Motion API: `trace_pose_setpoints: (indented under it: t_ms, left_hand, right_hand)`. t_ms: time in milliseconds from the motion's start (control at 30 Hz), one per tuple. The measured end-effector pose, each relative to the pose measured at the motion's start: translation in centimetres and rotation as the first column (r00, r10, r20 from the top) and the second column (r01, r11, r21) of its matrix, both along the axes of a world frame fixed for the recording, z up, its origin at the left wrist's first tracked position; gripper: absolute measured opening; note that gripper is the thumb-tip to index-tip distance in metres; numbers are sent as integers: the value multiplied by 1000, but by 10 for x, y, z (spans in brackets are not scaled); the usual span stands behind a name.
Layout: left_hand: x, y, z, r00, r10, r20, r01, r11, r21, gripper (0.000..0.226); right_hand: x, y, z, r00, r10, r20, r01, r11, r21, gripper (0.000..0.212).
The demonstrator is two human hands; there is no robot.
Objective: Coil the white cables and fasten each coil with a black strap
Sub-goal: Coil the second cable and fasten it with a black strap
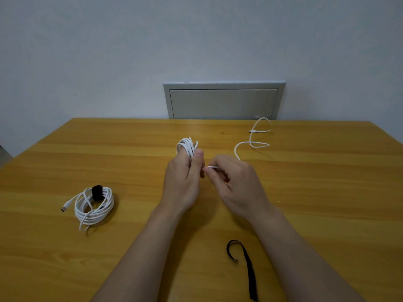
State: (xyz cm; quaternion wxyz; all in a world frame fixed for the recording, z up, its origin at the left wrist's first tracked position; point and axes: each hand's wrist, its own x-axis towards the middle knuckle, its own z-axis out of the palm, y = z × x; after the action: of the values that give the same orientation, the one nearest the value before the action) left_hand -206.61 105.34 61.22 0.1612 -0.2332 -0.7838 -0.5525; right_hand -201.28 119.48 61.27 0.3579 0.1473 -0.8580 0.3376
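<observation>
My left hand (183, 177) is closed around a bundle of white cable loops (187, 146) that stick up above its fingers, over the middle of the table. My right hand (235, 182) pinches the same cable's strand right beside the left thumb. The loose tail of the white cable (253, 144) trails away to the far right, ending in a plug near the table's back edge. A coiled white cable (93, 207) lies at the left, bound by a black strap (97, 192). A loose black strap (248, 267) lies on the table near my right forearm.
The wooden table (327, 192) fills the lower view. A grey wall panel (223, 103) sits behind its back edge.
</observation>
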Motion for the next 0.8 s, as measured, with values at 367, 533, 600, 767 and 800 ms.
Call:
trace_pose_setpoints:
  t_ms: [367,533,600,767,800]
  left_hand:
    - [13,-1,6,875,-442,199,421,896,137,60]
    - [11,-5,11,712,-604,359,566,796,217,48]
    - [12,-8,14,584,-680,444,614,727,308,40]
    - [12,-9,19,454,-746,487,453,664,595,44]
    - [10,-10,19,447,-759,474,406,644,648,46]
  right_hand:
    - [0,11,5,984,-102,-147,87,991,-105,31]
    - [-3,14,-1,993,-85,-78,73,987,-144,39]
    - [0,14,1,996,-61,-59,48,980,-194,43]
    - [4,17,5,993,108,-37,-114,931,-347,21]
    - [3,16,5,995,98,-35,-104,934,-342,20]
